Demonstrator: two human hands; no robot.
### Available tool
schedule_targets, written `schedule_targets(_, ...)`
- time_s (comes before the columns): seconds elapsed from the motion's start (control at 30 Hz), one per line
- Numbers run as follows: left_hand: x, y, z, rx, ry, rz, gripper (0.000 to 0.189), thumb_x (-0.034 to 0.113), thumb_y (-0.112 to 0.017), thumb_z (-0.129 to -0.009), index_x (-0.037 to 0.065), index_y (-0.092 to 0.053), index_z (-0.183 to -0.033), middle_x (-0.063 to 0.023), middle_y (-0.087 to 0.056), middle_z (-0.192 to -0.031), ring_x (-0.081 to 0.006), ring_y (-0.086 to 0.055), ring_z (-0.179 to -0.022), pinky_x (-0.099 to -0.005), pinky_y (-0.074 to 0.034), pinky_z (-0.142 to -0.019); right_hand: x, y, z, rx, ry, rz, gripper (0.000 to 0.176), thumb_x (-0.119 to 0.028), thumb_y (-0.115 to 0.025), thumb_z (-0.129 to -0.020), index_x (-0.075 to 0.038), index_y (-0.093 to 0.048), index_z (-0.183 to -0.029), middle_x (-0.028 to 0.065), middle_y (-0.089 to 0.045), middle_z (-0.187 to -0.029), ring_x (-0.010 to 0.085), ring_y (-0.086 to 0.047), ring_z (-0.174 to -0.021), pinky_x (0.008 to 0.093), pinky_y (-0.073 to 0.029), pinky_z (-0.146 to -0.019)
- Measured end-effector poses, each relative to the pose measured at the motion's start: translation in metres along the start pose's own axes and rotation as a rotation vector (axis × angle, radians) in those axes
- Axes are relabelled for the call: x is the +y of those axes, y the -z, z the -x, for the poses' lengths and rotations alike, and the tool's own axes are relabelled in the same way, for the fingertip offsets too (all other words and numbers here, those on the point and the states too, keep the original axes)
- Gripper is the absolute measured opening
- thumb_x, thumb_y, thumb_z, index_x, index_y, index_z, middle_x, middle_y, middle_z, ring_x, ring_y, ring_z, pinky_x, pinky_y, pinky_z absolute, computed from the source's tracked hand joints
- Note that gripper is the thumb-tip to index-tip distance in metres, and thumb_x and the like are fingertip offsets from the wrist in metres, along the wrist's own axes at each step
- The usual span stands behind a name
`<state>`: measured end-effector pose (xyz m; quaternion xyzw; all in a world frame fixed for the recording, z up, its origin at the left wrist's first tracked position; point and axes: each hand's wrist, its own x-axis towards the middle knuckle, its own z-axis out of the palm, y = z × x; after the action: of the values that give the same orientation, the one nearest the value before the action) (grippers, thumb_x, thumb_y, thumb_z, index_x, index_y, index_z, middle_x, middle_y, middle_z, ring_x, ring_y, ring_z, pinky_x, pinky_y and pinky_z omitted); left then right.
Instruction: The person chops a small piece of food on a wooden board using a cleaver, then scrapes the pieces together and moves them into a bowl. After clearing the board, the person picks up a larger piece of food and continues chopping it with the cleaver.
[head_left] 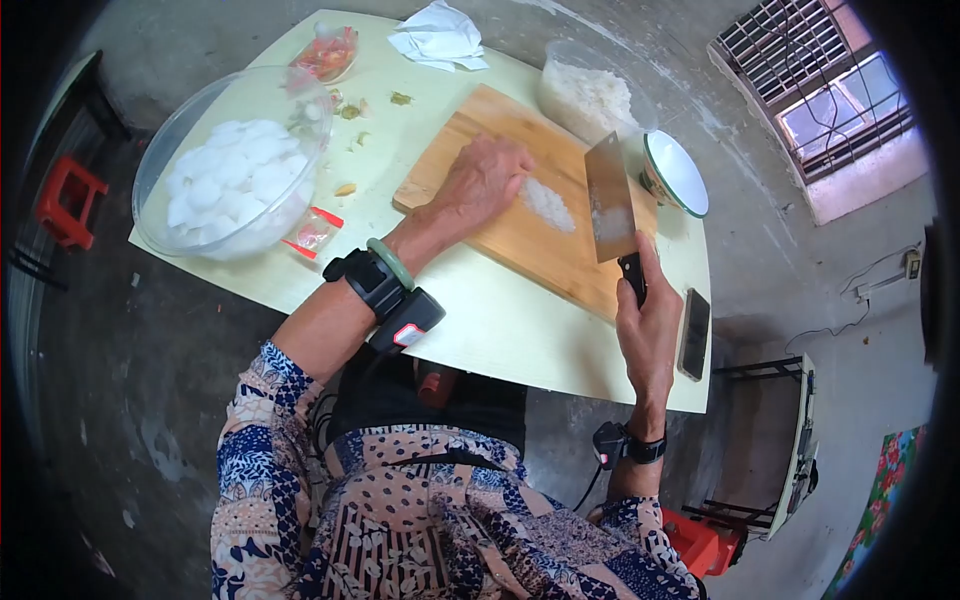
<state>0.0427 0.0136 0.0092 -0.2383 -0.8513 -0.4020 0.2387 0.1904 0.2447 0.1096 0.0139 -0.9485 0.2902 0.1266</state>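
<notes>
My right hand [648, 315] grips the black handle of a cleaver [607, 190]. Its broad blade stands over the right part of the wooden cutting board [470, 125], with white bits near its lower end. On the board, my left hand [482, 180] is closed, its fingers curled down; whatever they hold is hidden under them. A small heap of finely chopped white food [548, 205] lies between that hand and the blade. Behind the board, a clear plastic tub [575, 62] holds more of the chopped white food.
A large clear bowl [150, 215] of white round pieces stands on the table's left. Near it lie a red-edged packet [314, 232], a bag with reddish contents [328, 55] and scattered scraps. A crumpled white bag [438, 38], an enamel bowl [680, 175] and a phone [694, 335] are also there.
</notes>
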Motion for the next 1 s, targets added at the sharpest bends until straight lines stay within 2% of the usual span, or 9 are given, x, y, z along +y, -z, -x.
schedule_targets(0.13, 0.007, -0.002, 0.003, -0.051, -0.134, -0.002, 0.022, 0.004, -0.066, -0.091, 0.007, -0.067, -0.113, -0.0129, -0.069, -0.111, -0.0351, -0.063, -0.115, -0.0474, -0.047, -0.107, 0.0, -0.009, 0.003, -0.027, 0.054, 0.033, 0.057, 0.005, -0.055, -0.093, 0.001, -0.051, -0.15, 0.0306, -0.069, -0.118, 0.044, -0.069, -0.103, 0.0464, -0.052, -0.094)
schedule_targets(0.2, 0.01, -0.004, 0.002, -0.051, -0.125, 0.017, 0.021, 0.003, -0.066, -0.092, 0.007, -0.068, -0.112, -0.0132, -0.069, -0.111, -0.0348, -0.063, -0.114, -0.0471, -0.049, -0.106, -0.009, -0.014, 0.002, -0.046, 0.18, -0.01, 0.058, 0.006, -0.056, -0.093, 0.001, -0.05, -0.151, 0.0293, -0.069, -0.115, 0.0438, -0.069, -0.101, 0.0474, -0.052, -0.093)
schedule_targets(0.27, 0.011, -0.004, 0.0, -0.045, -0.114, 0.032, 0.021, 0.003, -0.065, -0.092, 0.007, -0.068, -0.112, -0.0134, -0.07, -0.11, -0.0344, -0.064, -0.112, -0.0469, -0.05, -0.104, -0.019, -0.014, 0.002, -0.09, 0.106, -0.029, 0.058, 0.006, -0.056, -0.093, 0.001, -0.05, -0.151, 0.0281, -0.068, -0.113, 0.0434, -0.068, -0.1, 0.048, -0.052, -0.092)
schedule_targets(0.33, 0.008, -0.005, -0.002, 0.032, -0.089, 0.091, 0.02, 0.002, -0.065, -0.091, 0.007, -0.069, -0.111, -0.0136, -0.07, -0.108, -0.0348, -0.065, -0.11, -0.0467, -0.052, -0.101, -0.021, -0.016, 0.001, 0.02, 0.196, -0.039, 0.057, 0.006, -0.056, -0.094, 0.001, -0.05, -0.15, 0.0278, -0.069, -0.113, 0.0427, -0.068, -0.1, 0.0478, -0.052, -0.092)
schedule_targets(0.43, 0.013, 0.001, -0.001, 0.003, -0.04, 0.078, 0.019, 0.002, -0.066, -0.09, 0.007, -0.07, -0.108, -0.0136, -0.071, -0.107, -0.0353, -0.066, -0.108, -0.047, -0.052, -0.099, -0.012, -0.021, -0.007, -0.057, 0.249, 0.051, 0.058, 0.006, -0.056, -0.094, 0.001, -0.05, -0.151, 0.0288, -0.068, -0.112, 0.0434, -0.068, -0.1, 0.048, -0.052, -0.092)
schedule_targets(0.53, 0.009, -0.003, 0.001, 0.129, -0.092, 0.033, 0.021, 0.0, -0.067, -0.087, 0.006, -0.07, -0.107, -0.0133, -0.071, -0.108, -0.0358, -0.065, -0.107, -0.0468, -0.052, -0.097, -0.017, -0.015, -0.007, -0.062, 0.104, -0.029, 0.057, 0.004, -0.056, -0.094, 0.001, -0.05, -0.151, 0.0291, -0.069, -0.115, 0.0429, -0.069, -0.102, 0.0466, -0.052, -0.092)
schedule_targets(0.9, 0.011, 0.001, -0.002, 0.063, 0.01, 0.05, 0.03, -0.009, -0.061, -0.083, 0.007, -0.068, -0.106, -0.0133, -0.065, -0.102, -0.0371, -0.065, -0.102, -0.0486, -0.052, -0.094, -0.015, -0.023, -0.007, -0.001, 0.176, -0.092, 0.057, 0.002, -0.056, -0.095, 0.001, -0.049, -0.151, 0.0272, -0.069, -0.118, 0.0409, -0.069, -0.102, 0.044, -0.052, -0.094)
schedule_targets(0.97, 0.012, 0.0, -0.001, 0.039, 0.01, 0.102, 0.031, -0.01, -0.061, -0.082, 0.007, -0.068, -0.107, -0.0137, -0.064, -0.104, -0.0372, -0.065, -0.102, -0.0488, -0.053, -0.093, -0.007, -0.027, -0.011, -0.042, 0.239, -0.029, 0.057, 0.0, -0.058, -0.095, -0.004, -0.053, -0.152, 0.0172, -0.071, -0.104, 0.0214, -0.059, -0.083, 0.0342, -0.051, -0.08)
schedule_targets(1.0, 0.013, 0.001, -0.001, 0.049, 0.01, 0.065, 0.031, -0.009, -0.061, -0.083, 0.008, -0.067, -0.108, -0.0138, -0.063, -0.103, -0.037, -0.065, -0.101, -0.0485, -0.053, -0.091, -0.009, -0.025, -0.01, -0.037, 0.241, -0.03, 0.057, 0.0, -0.058, -0.095, -0.004, -0.053, -0.152, 0.0172, -0.071, -0.104, 0.0214, -0.059, -0.083, 0.0342, -0.051, -0.08)
